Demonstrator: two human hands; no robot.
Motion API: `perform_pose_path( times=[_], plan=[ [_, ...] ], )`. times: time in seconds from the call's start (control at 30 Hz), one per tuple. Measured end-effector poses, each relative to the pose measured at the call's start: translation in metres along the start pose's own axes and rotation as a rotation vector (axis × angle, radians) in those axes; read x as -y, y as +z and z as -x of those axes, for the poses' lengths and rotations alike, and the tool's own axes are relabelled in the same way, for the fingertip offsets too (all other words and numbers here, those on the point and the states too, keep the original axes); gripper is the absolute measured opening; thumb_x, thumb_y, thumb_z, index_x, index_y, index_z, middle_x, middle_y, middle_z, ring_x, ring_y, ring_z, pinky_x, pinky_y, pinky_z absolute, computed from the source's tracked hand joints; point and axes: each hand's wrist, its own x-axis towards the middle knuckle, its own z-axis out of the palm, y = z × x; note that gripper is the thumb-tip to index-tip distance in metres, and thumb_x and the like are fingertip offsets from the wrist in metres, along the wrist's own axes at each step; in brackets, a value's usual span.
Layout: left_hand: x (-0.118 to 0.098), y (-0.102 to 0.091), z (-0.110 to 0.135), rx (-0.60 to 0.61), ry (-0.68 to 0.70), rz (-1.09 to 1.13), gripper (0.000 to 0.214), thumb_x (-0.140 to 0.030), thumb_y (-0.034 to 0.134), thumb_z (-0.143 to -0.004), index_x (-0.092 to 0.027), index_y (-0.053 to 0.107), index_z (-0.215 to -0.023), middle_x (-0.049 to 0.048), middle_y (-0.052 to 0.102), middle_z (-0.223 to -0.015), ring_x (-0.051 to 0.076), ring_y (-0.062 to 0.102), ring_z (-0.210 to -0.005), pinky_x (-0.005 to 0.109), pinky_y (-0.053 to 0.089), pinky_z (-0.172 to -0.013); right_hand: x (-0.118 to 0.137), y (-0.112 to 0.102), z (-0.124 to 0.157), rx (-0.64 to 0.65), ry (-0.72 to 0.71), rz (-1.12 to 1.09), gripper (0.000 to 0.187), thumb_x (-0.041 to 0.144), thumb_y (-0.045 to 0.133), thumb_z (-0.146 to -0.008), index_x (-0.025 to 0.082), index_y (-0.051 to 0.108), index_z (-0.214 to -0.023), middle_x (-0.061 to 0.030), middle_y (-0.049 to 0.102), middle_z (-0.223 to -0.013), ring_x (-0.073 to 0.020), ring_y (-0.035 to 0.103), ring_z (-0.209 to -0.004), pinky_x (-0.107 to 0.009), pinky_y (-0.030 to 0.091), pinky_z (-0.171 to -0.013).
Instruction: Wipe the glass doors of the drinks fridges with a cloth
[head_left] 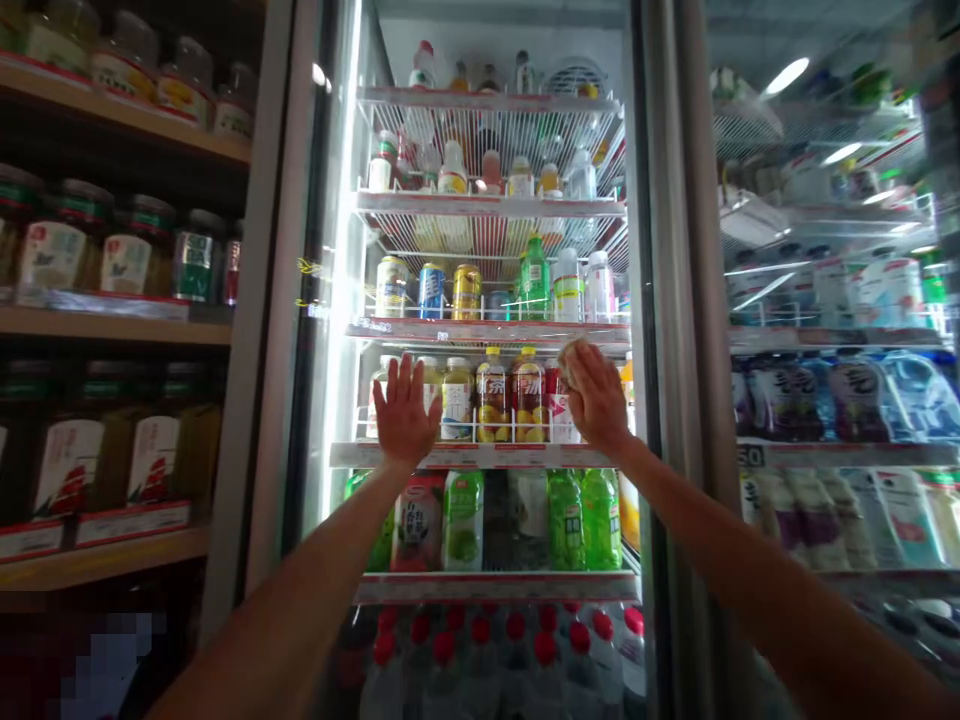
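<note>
My left hand (407, 415) is raised with its fingers spread, lying flat against or just in front of the glass door (495, 505) of a lit drinks fridge. It holds nothing. Higher and to the right, my right hand (600, 398) is pressed over a pale, crumpled cloth (574, 362) at the glass. Part of the cloth is hidden under the fingers. Behind the glass, between the hands, stand tea bottles with yellow caps (491, 395). Several green bottles (566, 520) are on the shelf below.
Wooden shelves with jars (60, 240) stand on the left. A metal door frame (679, 250) runs along the right, beside another fridge door with bottles (855, 395) behind it. Red-capped bottles (480, 630) fill the fridge bottom.
</note>
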Motion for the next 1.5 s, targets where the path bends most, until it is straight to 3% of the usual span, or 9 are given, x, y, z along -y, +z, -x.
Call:
perform_pose_path(
  times=[0.17,0.3,0.4,0.6,0.87,1.07,1.13,1.33,1.5],
  plan=[
    [0.001,0.000,0.000,-0.018,0.000,0.030,0.056,-0.040,0.037,-0.088,-0.012,0.036,-0.136,0.0138,0.031,-0.145,0.025,0.020,-0.138,0.047,0.011,-0.112,0.003,-0.010,0.030,0.153,-0.208,-0.051,0.059,0.015,0.041,-0.083,0.022,0.030,-0.141,-0.0070,0.033,-0.146,-0.0225,0.023,-0.137,-0.046,0.026,-0.109],
    [0.001,0.000,0.000,-0.011,0.000,0.042,0.057,-0.040,0.037,-0.088,-0.013,0.035,-0.137,0.0133,0.030,-0.146,0.026,0.018,-0.138,0.047,0.011,-0.112,-0.028,-0.010,0.005,-0.035,0.064,0.052,0.054,0.018,0.040,-0.085,0.021,0.034,-0.138,-0.0100,0.035,-0.144,-0.0248,0.031,-0.134,-0.050,0.030,-0.106],
    [0.001,0.000,0.001,-0.004,-0.005,0.046,0.057,-0.041,0.036,-0.088,-0.013,0.035,-0.137,0.0137,0.030,-0.146,0.026,0.018,-0.138,0.048,0.010,-0.112,-0.039,-0.010,0.003,-0.152,0.130,0.066,0.053,0.018,0.041,-0.085,0.020,0.035,-0.138,-0.0105,0.036,-0.143,-0.0255,0.033,-0.132,-0.050,0.033,-0.104],
    [0.002,0.002,0.001,-0.017,-0.003,0.038,0.056,-0.040,0.038,-0.088,-0.012,0.037,-0.136,0.0143,0.031,-0.145,0.026,0.020,-0.138,0.047,0.011,-0.111,-0.018,-0.022,0.066,-0.063,0.039,0.043,0.060,0.014,0.040,-0.085,0.025,0.025,-0.142,-0.0085,0.034,-0.145,-0.0249,0.030,-0.134,-0.049,0.033,-0.105],
    [-0.001,-0.001,0.002,0.011,-0.021,0.052,0.057,-0.040,0.037,-0.088,-0.012,0.035,-0.137,0.0140,0.030,-0.146,0.026,0.018,-0.138,0.048,0.009,-0.112,-0.055,-0.020,0.024,-0.125,0.257,0.039,0.055,0.017,0.039,-0.085,0.020,0.032,-0.140,-0.0083,0.031,-0.146,-0.0248,0.026,-0.135,-0.049,0.029,-0.109],
    [-0.008,-0.004,0.024,0.029,-0.038,0.077,0.057,-0.038,0.038,-0.088,-0.013,0.033,-0.138,0.0145,0.027,-0.147,0.025,0.014,-0.139,0.048,0.009,-0.112,-0.011,-0.034,0.113,-0.037,0.134,0.040,0.062,0.015,0.040,-0.087,0.026,0.020,-0.144,-0.0082,0.027,-0.148,-0.0255,0.027,-0.135,-0.051,0.033,-0.106],
    [-0.008,-0.004,0.028,0.031,-0.025,0.075,0.057,-0.039,0.038,-0.088,-0.013,0.032,-0.138,0.0148,0.027,-0.147,0.025,0.013,-0.139,0.048,0.009,-0.112,-0.010,-0.034,0.119,-0.015,0.114,0.051,0.062,0.014,0.040,-0.087,0.027,0.019,-0.144,-0.0080,0.030,-0.147,-0.0256,0.029,-0.135,-0.052,0.033,-0.106],
    [-0.006,-0.005,0.033,0.058,-0.013,0.070,0.059,-0.041,0.039,-0.087,-0.012,0.032,-0.138,0.0157,0.024,-0.148,0.025,0.010,-0.140,0.048,0.008,-0.112,-0.029,-0.027,0.081,-0.069,0.181,0.065,0.063,0.015,0.039,-0.087,0.026,0.018,-0.144,-0.0080,0.024,-0.149,-0.0260,0.024,-0.136,-0.051,0.031,-0.107],
    [-0.005,-0.008,0.058,0.098,0.025,0.091,0.059,-0.040,0.040,-0.087,-0.015,0.031,-0.139,0.0138,0.025,-0.148,0.025,0.012,-0.139,0.047,0.008,-0.113,0.021,-0.039,0.155,0.061,0.117,0.027,0.066,0.013,0.041,-0.086,0.029,0.014,-0.145,-0.0079,0.025,-0.149,-0.0273,0.023,-0.137,-0.053,0.033,-0.105]
  ],
)
